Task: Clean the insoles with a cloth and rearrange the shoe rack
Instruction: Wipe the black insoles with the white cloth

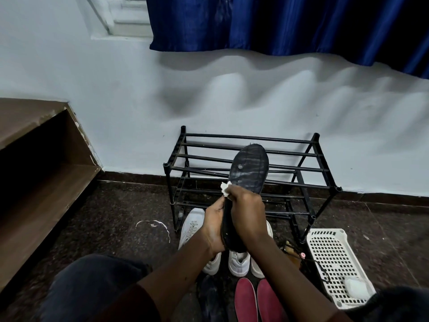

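A black insole stands tilted upright in front of the black shoe rack, its toe end pointing up. My left hand grips its lower heel part from the left. My right hand pinches a small white cloth and presses it against the insole's middle. Pale wet streaks show on the insole's upper face. The rack against the wall holds no shoes.
White sneakers and red insoles lie on the dark floor below my hands. A white perforated basket lies right of the rack, and a brown sandal lies beside it. A wooden shelf stands at left. My knee is at bottom left.
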Demonstrator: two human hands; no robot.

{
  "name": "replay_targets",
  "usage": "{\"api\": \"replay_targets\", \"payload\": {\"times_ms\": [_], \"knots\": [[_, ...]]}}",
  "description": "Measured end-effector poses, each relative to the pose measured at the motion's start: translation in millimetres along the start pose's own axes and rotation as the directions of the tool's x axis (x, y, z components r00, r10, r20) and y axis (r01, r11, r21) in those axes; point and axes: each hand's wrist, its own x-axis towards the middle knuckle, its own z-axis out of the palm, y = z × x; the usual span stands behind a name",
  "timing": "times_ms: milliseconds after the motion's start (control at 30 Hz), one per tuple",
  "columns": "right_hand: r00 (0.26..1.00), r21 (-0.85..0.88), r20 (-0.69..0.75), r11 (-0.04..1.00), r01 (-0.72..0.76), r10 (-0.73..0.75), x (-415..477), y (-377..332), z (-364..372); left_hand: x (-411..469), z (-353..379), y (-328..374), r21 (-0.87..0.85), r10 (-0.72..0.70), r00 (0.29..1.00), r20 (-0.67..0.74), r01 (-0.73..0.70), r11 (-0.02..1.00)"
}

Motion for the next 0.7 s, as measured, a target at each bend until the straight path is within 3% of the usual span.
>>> {"api": "replay_targets", "payload": {"times_ms": [100,167,333,500,700], "knots": [[0.997,-0.020,-0.024,0.997,0.079,-0.080,-10.6,-11.8,7.9,-2.8,-0.9,7.9,-0.015,0.018,0.999,0.038,-0.017,1.000],[0.989,-0.012,0.043,0.989,0.145,-0.144,-29.8,-10.0,10.0,0.3,-5.3,12.3,-0.065,0.038,0.997,0.064,-0.034,0.997],[0.991,-0.048,0.016,0.990,0.131,-0.130,-56.7,-3.5,8.6,9.4,-11.1,11.7,-0.135,0.085,0.995,0.055,-0.077,0.988],[0.988,-0.036,-0.008,0.987,0.155,-0.155,-31.6,-6.3,1.9,6.9,-3.8,10.9,-0.029,0.017,0.996,0.087,-0.014,0.999],[0.998,0.092,-0.046,0.995,0.049,-0.045,-14.9,2.7,-1.8,4.3,0.5,12.3,0.060,0.000,0.985,0.171,-0.011,0.998]]}}
